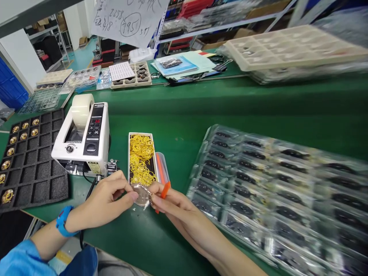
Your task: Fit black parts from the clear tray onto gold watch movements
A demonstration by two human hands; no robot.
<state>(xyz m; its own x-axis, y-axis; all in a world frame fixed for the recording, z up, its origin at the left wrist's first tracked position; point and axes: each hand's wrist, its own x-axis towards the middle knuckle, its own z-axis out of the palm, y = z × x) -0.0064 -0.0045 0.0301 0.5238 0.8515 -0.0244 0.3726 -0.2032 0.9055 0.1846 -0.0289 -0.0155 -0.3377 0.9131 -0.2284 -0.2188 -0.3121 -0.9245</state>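
Green surface (178, 126) before me, tape dispenser (97, 145) standing on it: by the near end of a box (129, 155) of yellow rings (141, 159), left hand (106, 197) and right hand (176, 203) pinch a clear disc (140, 194) (the right also grips an orange tool (166, 190)).

Two hands, one left hand (107, 197) and one right hand (174, 201), share one clear disc (140, 194) near the tabletop's (172, 253) front edge. Ten gold rings (7, 196) show in one black foam tray (31, 157) toward the left edge. One tape dispenser (94, 130) carries one tape roll (82, 109). One box (155, 157) holds yellow rings (140, 153), heaped too thickly to count. Toward the right edge, black parts (243, 209) form four visible columns, their total unclear through blur. One handwritten sheet (123, 23) hangs beyond the back edge.
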